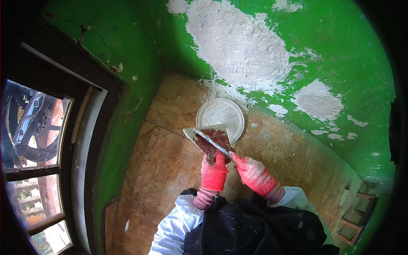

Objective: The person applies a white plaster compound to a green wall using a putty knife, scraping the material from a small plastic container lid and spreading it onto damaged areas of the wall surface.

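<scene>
The left hand's (213,174) fingers grip a brown plate (220,137), the right hand's (256,175) a scraper (211,141) across it (perhaps to catch drips), near a white tub (219,111).

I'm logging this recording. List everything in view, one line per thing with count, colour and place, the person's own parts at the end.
Flat plate tool: one, brown with whitish paste, left hand
Thin tool: one, blue and white, right hand
Round tub or lid: one, white, floor by the wall
Walls: two, green, ahead and left
Patches: several, white, wall ahead
Crack: one, dark, left wall
Glazed frame: one, dark, far left
Wheel: one, dark, behind upper pane
Floor: one, brown tiles, below
Wooden frame piece: one, brown, lower right
Gloved hands: two, pink-red, centre
Sleeves: two, white, lower edge
</scene>
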